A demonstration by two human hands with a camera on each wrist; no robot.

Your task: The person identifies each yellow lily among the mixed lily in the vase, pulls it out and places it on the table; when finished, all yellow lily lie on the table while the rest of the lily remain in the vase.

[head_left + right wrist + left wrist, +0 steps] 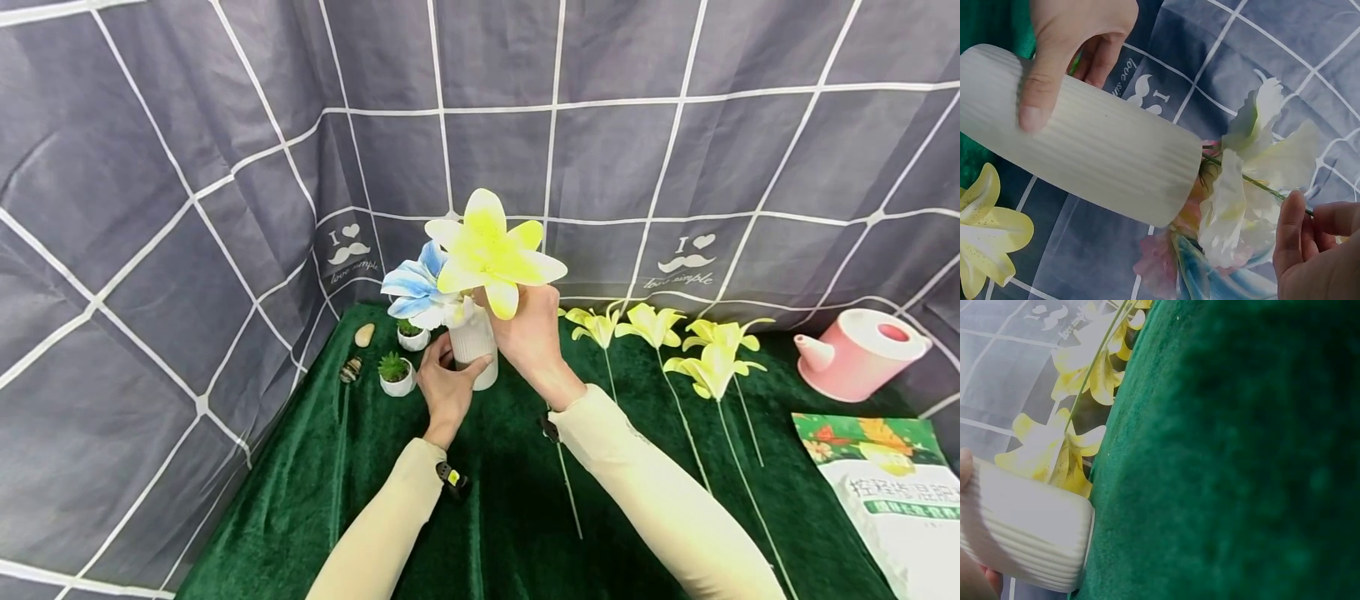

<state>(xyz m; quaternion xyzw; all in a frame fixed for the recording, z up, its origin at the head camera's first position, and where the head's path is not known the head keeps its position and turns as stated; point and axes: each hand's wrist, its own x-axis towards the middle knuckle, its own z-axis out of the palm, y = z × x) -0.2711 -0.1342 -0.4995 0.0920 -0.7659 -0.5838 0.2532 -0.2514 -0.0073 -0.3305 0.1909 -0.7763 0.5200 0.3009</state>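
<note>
My left hand [447, 385] holds a white ribbed vase [477, 346] around its side, thumb across the front. Above the vase, my right hand [531, 337] pinches the green stem [1263, 186] of a yellow lily [491, 254]. In the right wrist view that stem runs from the fingers down to the vase mouth; its lower end is hidden. A blue-and-white flower [416, 283] stands out of the vase on the left. White petals [1225, 215] and a pink bloom [1155, 262] also show at the mouth in the right wrist view.
Several yellow lilies [712, 367] with long stems lie on the green cloth [510, 517] at the right. Beyond them are a pink watering can [855, 354] and a printed bag [892, 500]. Small potted succulents [396, 377] and pebbles [364, 335] sit left of the vase.
</note>
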